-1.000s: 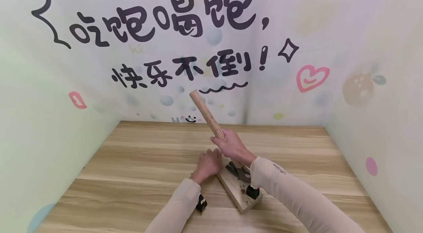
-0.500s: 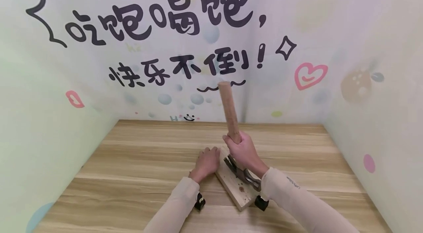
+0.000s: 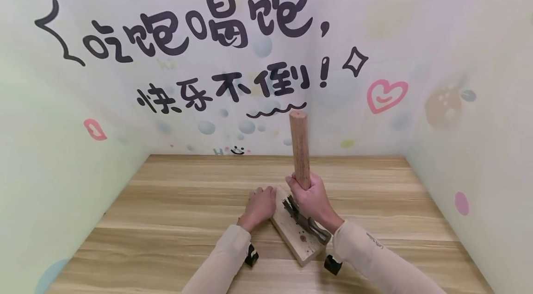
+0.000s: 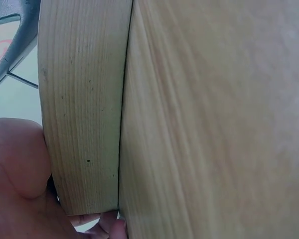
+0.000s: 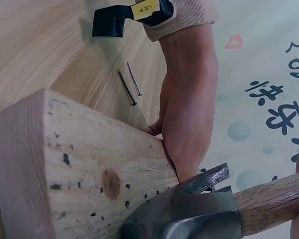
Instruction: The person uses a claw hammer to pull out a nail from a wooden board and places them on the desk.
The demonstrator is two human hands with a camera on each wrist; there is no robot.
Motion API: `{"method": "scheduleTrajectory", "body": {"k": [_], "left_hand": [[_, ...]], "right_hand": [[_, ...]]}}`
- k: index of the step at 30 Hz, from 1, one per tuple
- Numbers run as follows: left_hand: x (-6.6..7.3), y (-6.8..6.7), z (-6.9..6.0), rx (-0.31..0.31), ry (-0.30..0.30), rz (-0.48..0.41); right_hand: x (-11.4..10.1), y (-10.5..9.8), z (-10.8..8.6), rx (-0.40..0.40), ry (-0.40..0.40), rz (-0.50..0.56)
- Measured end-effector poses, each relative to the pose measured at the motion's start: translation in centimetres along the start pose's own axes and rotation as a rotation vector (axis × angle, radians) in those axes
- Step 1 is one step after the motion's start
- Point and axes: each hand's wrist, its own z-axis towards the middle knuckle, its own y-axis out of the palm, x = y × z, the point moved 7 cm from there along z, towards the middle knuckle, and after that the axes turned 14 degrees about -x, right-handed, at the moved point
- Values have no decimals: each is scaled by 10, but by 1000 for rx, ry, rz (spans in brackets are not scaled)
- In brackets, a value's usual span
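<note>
My right hand grips the wooden handle of a claw hammer, its handle standing nearly upright with the free end raised. The hammer's head lies over a pale wooden board, claw toward the far end. In the left wrist view a thin nail shaft runs between the claw and the board. My left hand holds the board's far left end, thumb at its face and fingers round the end. Dark holes and a knot mark the board's face in the right wrist view.
Two loose nails lie on the wood-grain table beside the board, near my left forearm. Black wrist-worn devices hang below both sleeves. A printed backdrop closes off the back and sides.
The hammer's handle has swung from leaning left to nearly upright, with my right hand moving right and slightly lower. My left hand stays on the board's end.
</note>
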Motion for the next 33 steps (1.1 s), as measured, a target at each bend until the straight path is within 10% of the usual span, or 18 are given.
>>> {"method": "scheduleTrajectory", "body": {"k": [33], "left_hand": [[3,-5,-6,35,-7,56]], "right_hand": [[-7,-6,-7,-16,-17,77]]}}
